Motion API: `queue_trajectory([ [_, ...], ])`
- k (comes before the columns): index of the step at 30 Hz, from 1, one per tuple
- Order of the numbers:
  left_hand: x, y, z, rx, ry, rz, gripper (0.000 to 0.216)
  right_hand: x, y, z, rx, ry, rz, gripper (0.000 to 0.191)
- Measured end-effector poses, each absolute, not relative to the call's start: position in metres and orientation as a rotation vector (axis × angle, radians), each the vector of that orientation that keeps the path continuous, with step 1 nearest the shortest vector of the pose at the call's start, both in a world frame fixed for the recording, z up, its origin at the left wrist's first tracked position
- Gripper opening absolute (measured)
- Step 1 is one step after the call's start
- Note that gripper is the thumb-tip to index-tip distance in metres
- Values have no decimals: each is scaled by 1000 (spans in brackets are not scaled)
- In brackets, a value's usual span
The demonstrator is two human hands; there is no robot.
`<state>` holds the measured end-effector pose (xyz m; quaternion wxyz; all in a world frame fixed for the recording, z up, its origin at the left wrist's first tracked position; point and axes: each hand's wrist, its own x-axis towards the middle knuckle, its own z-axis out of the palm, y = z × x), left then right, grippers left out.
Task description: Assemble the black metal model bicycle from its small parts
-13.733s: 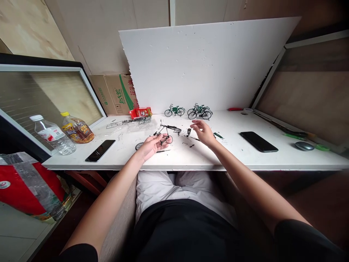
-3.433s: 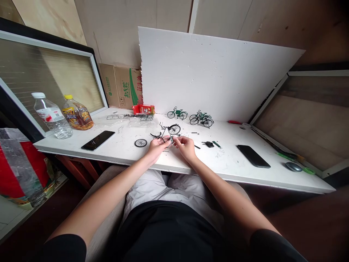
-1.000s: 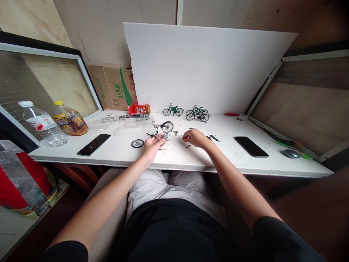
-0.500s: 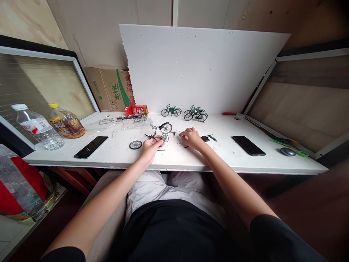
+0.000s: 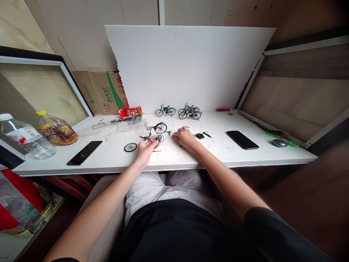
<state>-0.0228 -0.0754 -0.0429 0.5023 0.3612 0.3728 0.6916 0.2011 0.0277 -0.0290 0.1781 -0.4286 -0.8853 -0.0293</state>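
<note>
My left hand is closed on a partly assembled black model bicycle, held just over the white table with one spoked wheel fitted at its far end. A loose black wheel lies on the table left of that hand. Over to the right, my right hand rests on the tabletop among tiny dark parts, its fingers bent downward. Whether its fingertips pinch a part is hidden. Small dark pieces lie between the two hands. Beyond the right hand are a black part and a green strip.
Finished green model bicycles stand at the back before a white foam board. Phones lie at left and right. Two bottles stand far left. A red packet, wire frames and a mouse are also there.
The whole view has shifted slightly, so the scene sits further left. My right hand's fingers have curled in and down toward the table. My left hand keeps hold of the model bicycle.
</note>
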Motion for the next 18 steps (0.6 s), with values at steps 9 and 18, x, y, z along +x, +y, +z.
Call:
queue_trajectory([
  [9,-21,-77,-41,889,907,1656,45,202,30,-28,-1193,-2500,-153,22],
  [18,-22,-82,-37,951,907,1540,47,199,34,-31,-1196,-2531,-241,27],
])
